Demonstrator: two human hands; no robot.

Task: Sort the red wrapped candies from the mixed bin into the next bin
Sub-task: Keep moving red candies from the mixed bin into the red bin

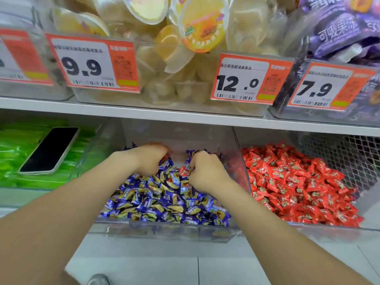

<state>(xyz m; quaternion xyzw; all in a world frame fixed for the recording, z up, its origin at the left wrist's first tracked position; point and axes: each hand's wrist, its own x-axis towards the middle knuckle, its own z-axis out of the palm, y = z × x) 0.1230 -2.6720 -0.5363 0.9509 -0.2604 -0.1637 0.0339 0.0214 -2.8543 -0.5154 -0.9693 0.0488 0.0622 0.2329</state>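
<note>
The clear mixed bin [164,233] in the middle holds a heap of blue and gold wrapped candies [164,202] with a few red ones among them. My left hand [150,159] is curled at the back of the heap, and red wrappers [167,156] show between its fingers. My right hand [205,173] is curled over the heap just to the right, its thumb and fingertips pinching at a red candy [184,171]. The bin to the right [329,228] is piled with red wrapped candies [292,182].
A phone [49,150] lies on green packets [12,153] in the left bin. The shelf above [144,114] carries bins of jelly cups [185,48] and purple packs [345,29] with price tags. A clear divider [242,161] separates the mixed and red bins.
</note>
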